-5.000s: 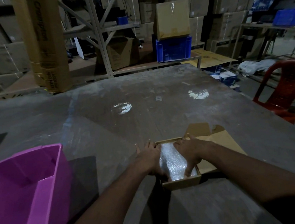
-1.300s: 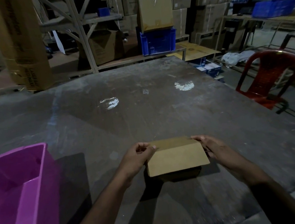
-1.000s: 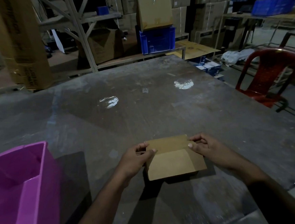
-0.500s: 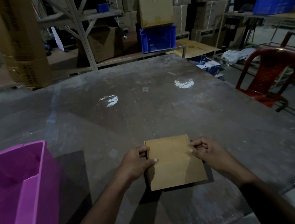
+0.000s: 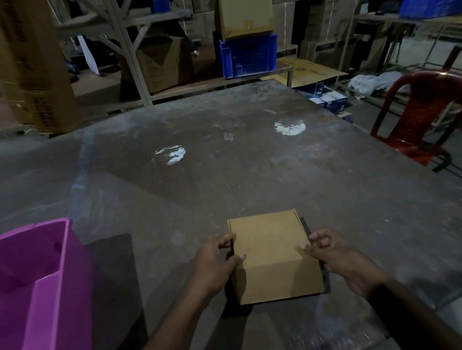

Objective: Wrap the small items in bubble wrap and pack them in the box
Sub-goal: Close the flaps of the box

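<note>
A small brown cardboard box (image 5: 272, 251) lies on the dark table near its front edge, with its lid folded down over the top and front. My left hand (image 5: 214, 261) grips the box's left side, thumb pressed on the lid. My right hand (image 5: 332, 252) holds the right side, thumb on the lid edge and fingers curled by the side. The bubble-wrapped item is hidden under the lid.
A purple plastic bin (image 5: 32, 295) stands at the front left of the table (image 5: 224, 175). A red plastic chair (image 5: 424, 115) is off the right edge. Shelving, a blue crate (image 5: 248, 54) and cardboard cartons fill the background.
The box was open with both hands pressing bubble wrap inside. The lid has since swung down toward me, and the front flap now hangs over the box front.
</note>
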A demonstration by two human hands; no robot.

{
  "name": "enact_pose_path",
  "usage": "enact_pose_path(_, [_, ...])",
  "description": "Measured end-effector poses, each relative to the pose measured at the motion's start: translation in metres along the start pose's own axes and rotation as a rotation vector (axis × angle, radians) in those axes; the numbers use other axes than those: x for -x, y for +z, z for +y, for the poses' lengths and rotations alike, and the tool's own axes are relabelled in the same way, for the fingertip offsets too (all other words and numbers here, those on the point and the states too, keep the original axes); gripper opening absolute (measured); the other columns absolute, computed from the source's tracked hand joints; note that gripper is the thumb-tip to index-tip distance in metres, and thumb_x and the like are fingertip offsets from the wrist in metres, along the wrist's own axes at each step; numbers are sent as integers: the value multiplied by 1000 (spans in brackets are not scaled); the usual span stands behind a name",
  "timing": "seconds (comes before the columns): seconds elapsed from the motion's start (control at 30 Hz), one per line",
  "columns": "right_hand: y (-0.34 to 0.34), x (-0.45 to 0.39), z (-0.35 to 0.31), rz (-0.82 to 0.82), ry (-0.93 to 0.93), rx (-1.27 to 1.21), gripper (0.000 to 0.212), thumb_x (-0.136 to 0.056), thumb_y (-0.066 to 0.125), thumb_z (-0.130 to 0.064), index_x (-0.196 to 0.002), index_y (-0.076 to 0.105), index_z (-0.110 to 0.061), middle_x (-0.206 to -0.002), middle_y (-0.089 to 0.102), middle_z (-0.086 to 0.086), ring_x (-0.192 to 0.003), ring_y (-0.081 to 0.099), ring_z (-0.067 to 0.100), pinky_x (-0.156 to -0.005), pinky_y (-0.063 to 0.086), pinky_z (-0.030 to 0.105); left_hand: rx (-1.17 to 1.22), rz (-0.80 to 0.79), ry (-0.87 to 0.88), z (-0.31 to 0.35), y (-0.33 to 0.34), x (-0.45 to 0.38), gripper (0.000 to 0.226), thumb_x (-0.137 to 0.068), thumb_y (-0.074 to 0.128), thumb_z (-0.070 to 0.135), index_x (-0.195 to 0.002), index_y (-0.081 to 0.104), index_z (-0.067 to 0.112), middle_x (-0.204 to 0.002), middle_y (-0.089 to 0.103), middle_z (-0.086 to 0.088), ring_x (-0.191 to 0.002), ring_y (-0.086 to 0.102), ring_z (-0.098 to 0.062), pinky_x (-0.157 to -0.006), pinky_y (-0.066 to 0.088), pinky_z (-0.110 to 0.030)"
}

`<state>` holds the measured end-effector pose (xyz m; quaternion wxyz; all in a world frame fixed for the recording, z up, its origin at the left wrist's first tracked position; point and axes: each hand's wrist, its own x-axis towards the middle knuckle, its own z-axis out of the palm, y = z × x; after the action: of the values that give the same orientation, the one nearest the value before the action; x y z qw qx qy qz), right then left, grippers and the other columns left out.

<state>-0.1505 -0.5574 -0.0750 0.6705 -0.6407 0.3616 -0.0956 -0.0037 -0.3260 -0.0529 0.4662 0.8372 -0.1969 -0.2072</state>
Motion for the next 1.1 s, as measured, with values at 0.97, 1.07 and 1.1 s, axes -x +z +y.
enact_pose_path(0.97, [20,12,18,292,-20,-87,17,-89,76,-14,-91,65,-1,-85,71,19,-69,60,22,-61,48,31,-47,47,102,-6,7,7,53,-90,75,14,-139,57,21,-128,51,12,-120,49,-3,-99,39,-19])
enact_pose_path(1.07, [22,16,18,311,-38,-48,18,-89,76,-17,-93,66,-2,-90,72,17,-71,62,21,-59,48,27,-49,84,117,-8,10,10,50,-89,76,13,-136,60,20,-126,52,13,-117,50,-2,-97,38,-17])
enact_pose_path(1.1, [22,19,17,321,-41,-22,17,-90,75,-18,-93,67,-3,-89,72,14,-72,62,20,-55,49,23,-52,100,124,-9,12,11,49,-88,77,13,-135,61,19,-125,53,13,-116,51,-2,-95,38,-15])
